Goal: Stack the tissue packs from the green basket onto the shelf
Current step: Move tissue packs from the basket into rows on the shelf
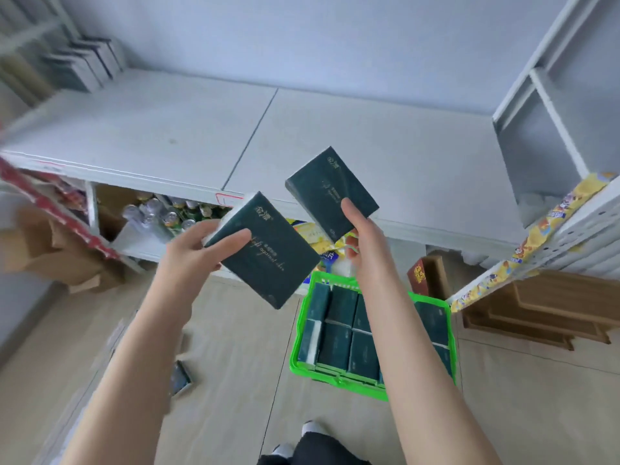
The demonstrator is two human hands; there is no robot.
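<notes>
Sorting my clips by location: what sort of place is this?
Probably a small shop or its stockroom: white shelving with a price-label strip, drink cans on the lower shelf, and a green basket of tissue packs being stocked.

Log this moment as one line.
left hand holds left pack | right hand holds right pack | basket holds more packs

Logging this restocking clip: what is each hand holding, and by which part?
The left hand grips one tissue pack by its upper-left end; the right hand grips a second tissue pack by its lower edge, thumb on its face.
</notes>
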